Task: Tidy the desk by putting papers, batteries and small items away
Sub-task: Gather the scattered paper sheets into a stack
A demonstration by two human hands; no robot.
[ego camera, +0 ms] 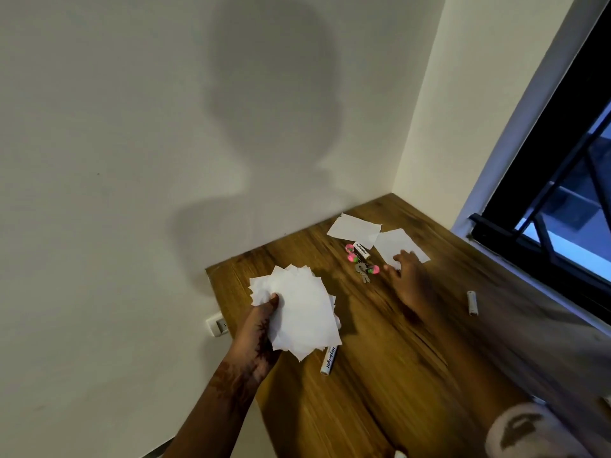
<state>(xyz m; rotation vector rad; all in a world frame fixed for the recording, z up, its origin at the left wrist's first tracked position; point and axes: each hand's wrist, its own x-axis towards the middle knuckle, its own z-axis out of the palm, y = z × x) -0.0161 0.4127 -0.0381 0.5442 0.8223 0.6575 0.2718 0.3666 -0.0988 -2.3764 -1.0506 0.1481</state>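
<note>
Left hand (pixel 261 325) grips a stack of papers (pixel 297 312), thumb on top at the stack's left edge, fingers curled underneath, the stack held just above the left side of the desk (pixel 396 375). Right hand (pixel 408 279) is reached out ahead, fingers spread and straight, fingertips touching the near edge of a loose sheet (pixel 401 244) that lies flat near the desk's far right corner (hand is motion-blurred, but no curl or pinch shows). A second sheet (pixel 353 229) lies just left of it, close to the wall, corners overlapping or touching, cannot tell which. One battery (pixel 362 250) lies at the near edge of that second sheet, white with black lettering. Just beside it is a bunch of keys (pixel 362 271) with pink and green charms, left of the right hand's fingers. Another battery (pixel 329 360) lies on the desk, its far end hidden by the held stack. A third battery (pixel 472 303) lies alone, well apart to the right, near the window (pixel 562 200). A wall socket (pixel 216 323) sits on the wall beside the desk's left edge. A head-and-shoulders shadow (pixel 274 104) falls on the wall.
</note>
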